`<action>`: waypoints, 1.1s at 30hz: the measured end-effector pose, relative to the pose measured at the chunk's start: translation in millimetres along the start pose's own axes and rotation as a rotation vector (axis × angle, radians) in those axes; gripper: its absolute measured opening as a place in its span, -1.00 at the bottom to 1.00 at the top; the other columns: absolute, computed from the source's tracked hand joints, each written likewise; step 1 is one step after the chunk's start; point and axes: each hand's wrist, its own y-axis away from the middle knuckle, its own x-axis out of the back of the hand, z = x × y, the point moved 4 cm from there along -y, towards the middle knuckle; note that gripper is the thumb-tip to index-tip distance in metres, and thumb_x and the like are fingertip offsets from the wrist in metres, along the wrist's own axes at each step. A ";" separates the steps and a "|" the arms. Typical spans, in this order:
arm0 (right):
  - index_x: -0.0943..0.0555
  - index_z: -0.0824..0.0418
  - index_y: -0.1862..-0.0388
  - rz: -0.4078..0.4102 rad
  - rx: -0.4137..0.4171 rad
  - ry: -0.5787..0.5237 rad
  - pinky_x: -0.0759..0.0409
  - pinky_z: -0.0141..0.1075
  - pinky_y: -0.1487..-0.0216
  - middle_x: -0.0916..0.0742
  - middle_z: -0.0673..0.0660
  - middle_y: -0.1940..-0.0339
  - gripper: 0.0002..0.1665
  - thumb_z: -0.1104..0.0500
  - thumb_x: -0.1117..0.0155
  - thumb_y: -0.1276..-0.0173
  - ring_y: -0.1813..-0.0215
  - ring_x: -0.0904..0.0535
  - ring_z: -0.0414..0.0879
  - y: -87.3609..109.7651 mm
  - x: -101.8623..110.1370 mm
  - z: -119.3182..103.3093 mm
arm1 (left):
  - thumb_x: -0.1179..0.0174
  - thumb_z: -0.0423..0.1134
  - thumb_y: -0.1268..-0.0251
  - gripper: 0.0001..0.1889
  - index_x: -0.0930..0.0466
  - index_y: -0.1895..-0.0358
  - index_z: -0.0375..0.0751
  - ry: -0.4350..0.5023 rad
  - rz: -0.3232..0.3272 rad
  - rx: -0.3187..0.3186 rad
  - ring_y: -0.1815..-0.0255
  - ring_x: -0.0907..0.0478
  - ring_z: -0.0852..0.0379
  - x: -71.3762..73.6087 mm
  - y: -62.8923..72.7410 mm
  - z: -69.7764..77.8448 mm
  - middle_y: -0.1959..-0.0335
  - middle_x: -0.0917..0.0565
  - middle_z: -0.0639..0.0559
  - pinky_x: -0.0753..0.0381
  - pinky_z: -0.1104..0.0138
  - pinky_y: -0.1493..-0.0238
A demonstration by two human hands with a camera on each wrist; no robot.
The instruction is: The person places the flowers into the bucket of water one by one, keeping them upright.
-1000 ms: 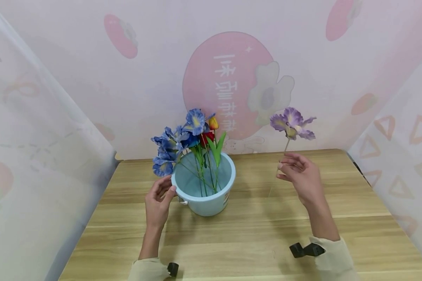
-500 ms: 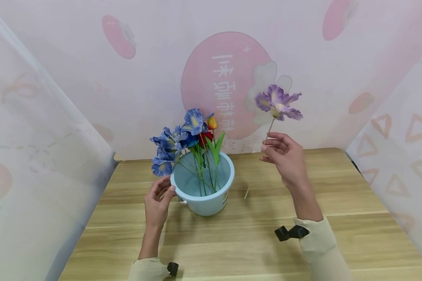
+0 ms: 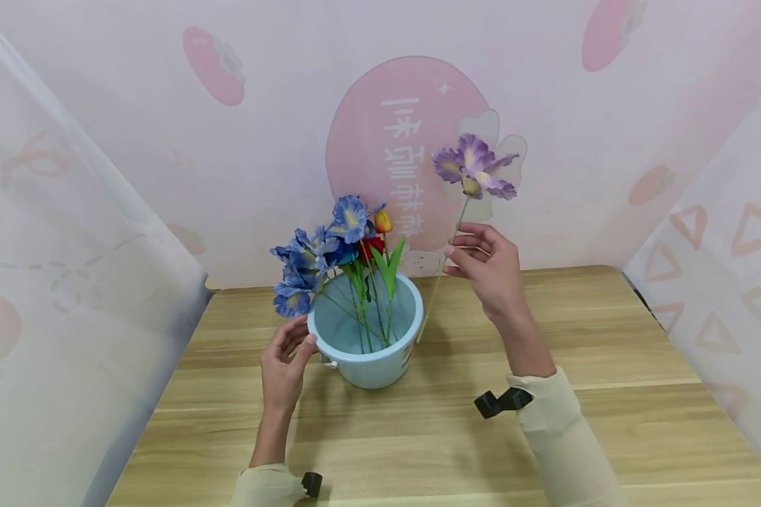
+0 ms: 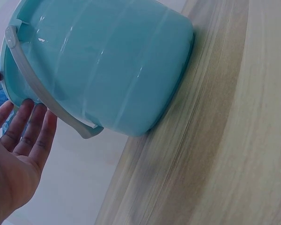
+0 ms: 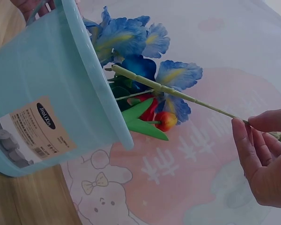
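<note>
A purple artificial iris [image 3: 475, 167] stands tilted in my right hand [image 3: 497, 271], which pinches its long thin stem [image 5: 192, 99] between thumb and fingers. The stem's lower end hangs beside the right rim of a light blue bucket [image 3: 370, 370]; in the right wrist view it overlaps the mouth. My left hand [image 3: 283, 366] holds the bucket's left rim, thumb at the edge and fingers against the outer wall [image 4: 107, 65], near the white handle [image 4: 47, 96]. Inside the bucket stand several blue irises [image 3: 304, 260], a red flower [image 3: 372, 248] and a yellow-orange tulip [image 3: 383, 222] with green leaves.
The bucket rests on a wooden table [image 3: 469, 436]. A printed pale pink backdrop [image 3: 279, 141] rises behind the table's far edge, with white side panels left and right. A label [image 5: 37, 126] is on the bucket's side.
My right hand has moved left and upward with the purple iris, bringing its stem from well right of the bucket to beside its rim. My left hand and the bucket have stayed in place.
</note>
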 end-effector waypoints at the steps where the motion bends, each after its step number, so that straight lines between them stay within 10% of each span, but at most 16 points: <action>1: -0.61 0.26 -0.26 -0.002 0.003 0.001 -0.87 -0.30 0.16 -0.69 0.12 0.06 -0.57 0.44 -0.38 -0.45 0.15 -0.72 -0.11 -1.1 -2.3 0.2 | -0.29 -0.56 -0.43 -0.61 -0.61 -0.28 -0.52 -0.001 0.000 0.000 0.06 -0.78 0.27 0.0 -0.1 -0.1 0.00 -0.78 -0.01 -0.85 0.41 0.15; 28: -0.60 0.38 -0.31 -0.082 -0.065 0.095 -0.87 -0.28 0.20 -0.70 0.27 0.05 -0.55 0.48 -0.32 -0.46 0.14 -0.71 -0.01 -10.1 -51.2 48.8 | -0.28 -0.56 -0.44 -0.60 -0.60 -0.30 -0.51 -0.013 -0.015 -0.002 0.07 -0.77 0.27 0.7 0.4 1.1 0.03 -0.79 0.13 -0.85 0.40 0.16; 33: -0.61 0.37 -0.30 -0.092 -0.093 0.158 -0.88 -0.23 0.20 -0.71 0.42 -0.05 -0.55 0.47 -0.33 -0.44 0.11 -0.72 0.03 -9.8 -55.3 60.6 | -0.29 -0.55 -0.44 -0.60 -0.61 -0.30 -0.49 -0.015 -0.018 -0.007 0.07 -0.77 0.26 0.6 0.7 1.6 -0.02 -0.77 -0.14 -0.85 0.38 0.16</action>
